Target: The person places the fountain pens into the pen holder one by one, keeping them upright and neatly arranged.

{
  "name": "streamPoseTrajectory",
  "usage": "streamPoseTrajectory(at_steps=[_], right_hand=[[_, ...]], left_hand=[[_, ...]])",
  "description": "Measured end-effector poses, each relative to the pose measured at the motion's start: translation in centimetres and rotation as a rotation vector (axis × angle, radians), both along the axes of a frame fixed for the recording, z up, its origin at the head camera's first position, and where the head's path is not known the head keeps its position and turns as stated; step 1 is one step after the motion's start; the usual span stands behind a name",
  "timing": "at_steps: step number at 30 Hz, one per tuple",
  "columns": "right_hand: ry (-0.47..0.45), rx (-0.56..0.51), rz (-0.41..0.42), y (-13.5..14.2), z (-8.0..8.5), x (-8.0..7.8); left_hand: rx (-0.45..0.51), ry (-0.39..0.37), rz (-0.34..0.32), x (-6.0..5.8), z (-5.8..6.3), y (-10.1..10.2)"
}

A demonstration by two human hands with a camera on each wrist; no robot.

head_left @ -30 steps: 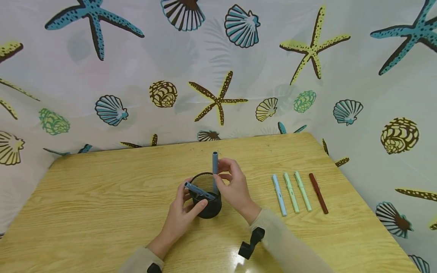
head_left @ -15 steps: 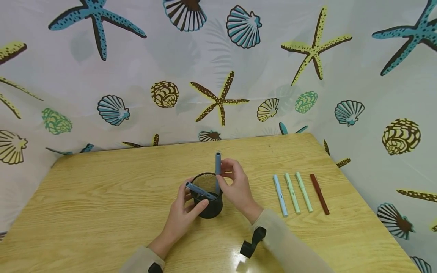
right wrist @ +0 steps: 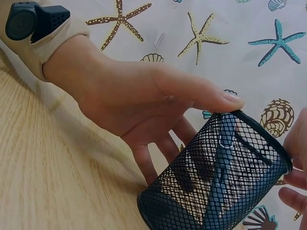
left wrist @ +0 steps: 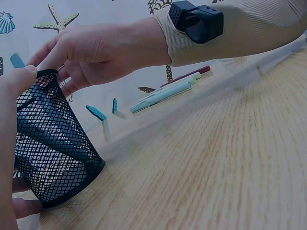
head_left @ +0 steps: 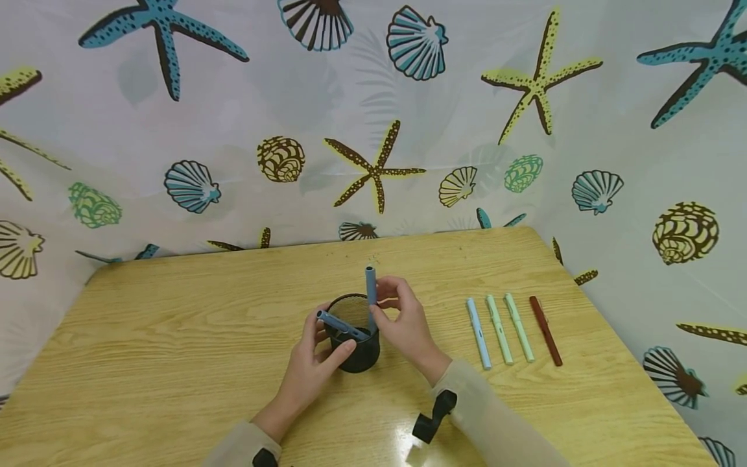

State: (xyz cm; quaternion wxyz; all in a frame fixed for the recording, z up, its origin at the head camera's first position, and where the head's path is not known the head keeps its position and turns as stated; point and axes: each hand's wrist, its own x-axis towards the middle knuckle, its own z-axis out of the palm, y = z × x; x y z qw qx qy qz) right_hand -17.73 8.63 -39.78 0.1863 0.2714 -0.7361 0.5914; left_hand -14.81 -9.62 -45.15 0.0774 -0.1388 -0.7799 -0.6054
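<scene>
My left hand [head_left: 312,363] holds a black mesh pen cup [head_left: 360,358] on the table, its thumb on the near side and the other fingers around the far left side. Inside the cup, one blue pen [head_left: 340,325] leans left with its end above the rim. Between thumb and fingers, my right hand [head_left: 406,324] pinches a second blue pen [head_left: 370,283], nearly upright at the cup's right rim, its lower end inside. In the right wrist view a pen shows through the mesh wall [right wrist: 223,167]. The left wrist view has the cup [left wrist: 57,143] tilted by the camera angle.
Right of the cup lie a light blue pen [head_left: 478,334], two light green pens [head_left: 498,329] and a dark red pen [head_left: 545,331], side by side on the wooden table [head_left: 175,350]. A patterned cloth [head_left: 233,130] hangs behind the table and along its right side.
The upright blue pen and my right hand have moved slightly down, so the pen sits a little lower in the cup. My left hand and the leaning pen have stayed put.
</scene>
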Motion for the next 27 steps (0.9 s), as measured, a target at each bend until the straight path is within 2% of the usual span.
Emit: streamPoseTrajectory(at_steps=[4, 7, 21, 24, 27], right_hand=[[0.015, -0.008, -0.002, 0.1, 0.1, 0.0], [0.02, -0.009, -0.01, 0.2, 0.1, 0.1], [0.015, 0.049, -0.064, 0.9, 0.3, 0.4], [0.011, 0.05, -0.073, 1.2, 0.0, 0.2], [0.018, 0.053, -0.083, 1.7, -1.1, -0.6]], left_hand=[[0.005, 0.004, -0.007, 0.7, 1.6, 0.3], [0.002, -0.005, -0.005, 1.0, 2.0, 0.4], [0.003, -0.003, -0.004, 0.8, 1.8, 0.5], [-0.001, 0.001, -0.003, 0.8, 1.8, 0.5], [-0.003, 0.002, -0.001, 0.7, 1.7, 0.6]])
